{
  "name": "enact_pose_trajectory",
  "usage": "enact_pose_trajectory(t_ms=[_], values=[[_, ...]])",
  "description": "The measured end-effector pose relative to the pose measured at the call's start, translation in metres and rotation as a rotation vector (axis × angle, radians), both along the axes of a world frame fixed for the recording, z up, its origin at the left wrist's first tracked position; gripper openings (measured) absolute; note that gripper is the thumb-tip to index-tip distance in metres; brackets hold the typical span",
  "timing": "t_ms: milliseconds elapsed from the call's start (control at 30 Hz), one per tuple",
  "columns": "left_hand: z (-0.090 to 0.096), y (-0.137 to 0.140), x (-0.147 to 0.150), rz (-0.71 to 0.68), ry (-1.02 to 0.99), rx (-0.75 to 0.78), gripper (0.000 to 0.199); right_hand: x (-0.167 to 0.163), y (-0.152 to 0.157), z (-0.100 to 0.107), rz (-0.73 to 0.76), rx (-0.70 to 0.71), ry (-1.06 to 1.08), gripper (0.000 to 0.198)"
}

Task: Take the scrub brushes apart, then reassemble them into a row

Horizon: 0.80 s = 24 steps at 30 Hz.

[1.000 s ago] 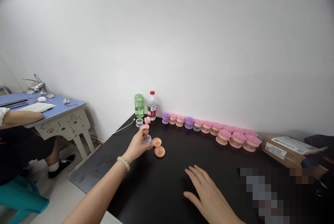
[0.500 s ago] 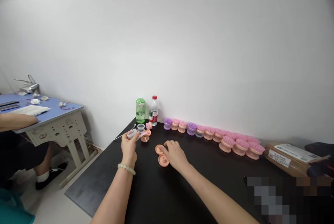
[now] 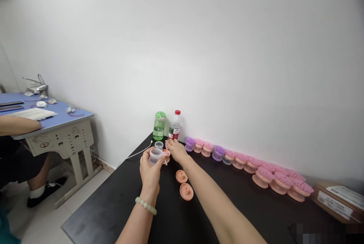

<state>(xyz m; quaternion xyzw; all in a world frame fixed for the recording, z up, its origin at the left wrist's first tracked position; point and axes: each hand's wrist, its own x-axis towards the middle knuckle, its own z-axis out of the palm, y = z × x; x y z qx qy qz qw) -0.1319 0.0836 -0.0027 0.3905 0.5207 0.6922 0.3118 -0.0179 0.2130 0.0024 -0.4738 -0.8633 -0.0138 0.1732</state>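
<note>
Pink finished brushes (image 3: 273, 177) line the far wall; our left hand (image 3: 150, 170) grips a clear cup (image 3: 155, 155), our right hand (image 3: 176, 150) reaches open-fingered, two peach bases (image 3: 184, 184) wait unassembled.

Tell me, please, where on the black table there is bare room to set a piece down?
The black table is bare left of the left hand, out to its edge, and between the two round bases and the row of brushes. It is crowded at the far corner, where the right hand, clear cup, green bottle and water bottle stand close.
</note>
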Motion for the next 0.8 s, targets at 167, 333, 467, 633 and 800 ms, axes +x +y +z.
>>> enact_pose_trajectory(t_ms=[167, 333, 467, 633, 800], values=[[-0.001, -0.003, 0.014, -0.205, -0.078, 0.008, 0.055, 0.017, -0.013, -0.009, -0.144, -0.056, 0.130, 0.031], [-0.004, -0.014, 0.036, -0.460, -0.077, -0.006, 0.050, 0.072, -0.047, -0.007, -0.178, -0.155, 0.388, 0.035], [-0.005, -0.027, 0.055, -0.669, -0.041, -0.049, 0.043, 0.128, -0.106, 0.007, -0.183, -0.157, 0.688, 0.055], [-0.007, -0.048, 0.084, -0.906, 0.024, -0.095, 0.044, 0.172, -0.202, 0.017, -0.059, -0.282, 1.180, 0.048], [-0.010, -0.062, 0.100, -1.056, 0.120, -0.063, 0.047, 0.178, -0.243, 0.001, -0.028, -0.367, 1.184, 0.043]])
